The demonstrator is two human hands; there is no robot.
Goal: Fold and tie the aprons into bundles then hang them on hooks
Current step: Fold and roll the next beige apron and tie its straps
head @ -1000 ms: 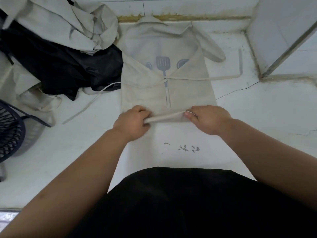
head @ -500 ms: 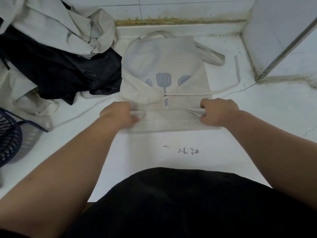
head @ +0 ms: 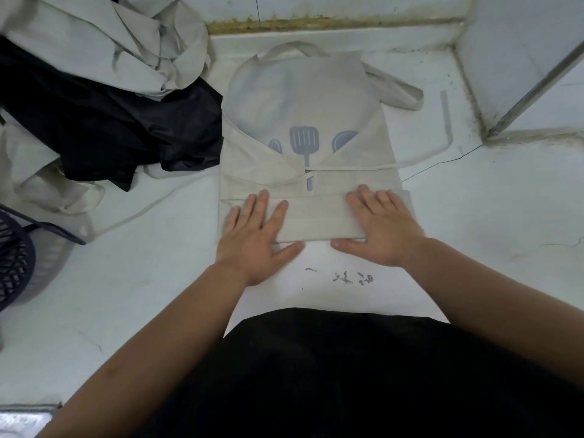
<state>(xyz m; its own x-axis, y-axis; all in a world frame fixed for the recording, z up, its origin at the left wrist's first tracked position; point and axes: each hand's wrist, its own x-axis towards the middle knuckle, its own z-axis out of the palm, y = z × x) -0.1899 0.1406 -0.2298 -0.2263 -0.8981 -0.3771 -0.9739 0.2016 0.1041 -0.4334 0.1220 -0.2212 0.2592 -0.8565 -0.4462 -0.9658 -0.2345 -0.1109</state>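
Since half a second ago my hands are no longer pinching the fold; both are now lying flat on it.

I am pressing my left hand (head: 252, 238) and right hand (head: 384, 230), fingers straight and spread, onto the folded lower band of the beige apron (head: 303, 99), which is lying flat on the white surface (head: 474, 232) before me. A black cloth (head: 120, 128) is lying against its left edge, under a heap of beige aprons (head: 104, 52).
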